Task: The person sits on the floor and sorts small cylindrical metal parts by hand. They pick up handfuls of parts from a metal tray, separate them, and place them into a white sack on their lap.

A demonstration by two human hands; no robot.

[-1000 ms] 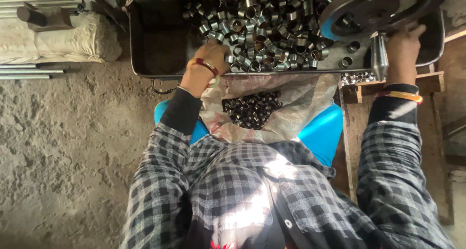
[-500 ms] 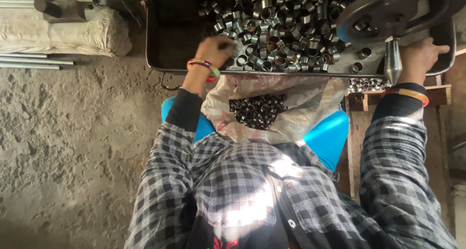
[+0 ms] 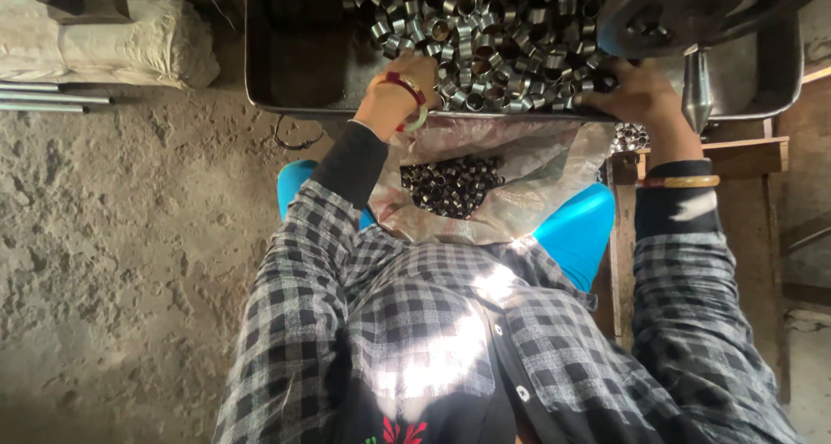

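A dark metal tray (image 3: 286, 106) holds a heap of several short shiny metal rings (image 3: 502, 37). My left hand (image 3: 407, 85), with a red band at the wrist, rests knuckles up at the heap's near edge, and its fingertips are hidden among the rings. My right hand (image 3: 636, 93) lies on the tray's front rim under a dark round wheel (image 3: 692, 11), with its fingers reaching left onto the rings. Whether either hand holds a ring is hidden. An open shiny sack (image 3: 537, 163) on my lap holds a small pile of darker rings (image 3: 450, 184).
A pointed metal spindle (image 3: 697, 98) hangs below the wheel, right of my right hand. A wooden stand (image 3: 762, 158) is at the right, and a blue seat (image 3: 576, 228) is under me. A pale stuffed sack (image 3: 112, 41) and metal rods (image 3: 43, 102) lie on the rough ground at the left.
My right hand left the spindle and moved left onto the rings at the tray's rim. My left hand stayed in the heap. The view shifted closer over the tray.
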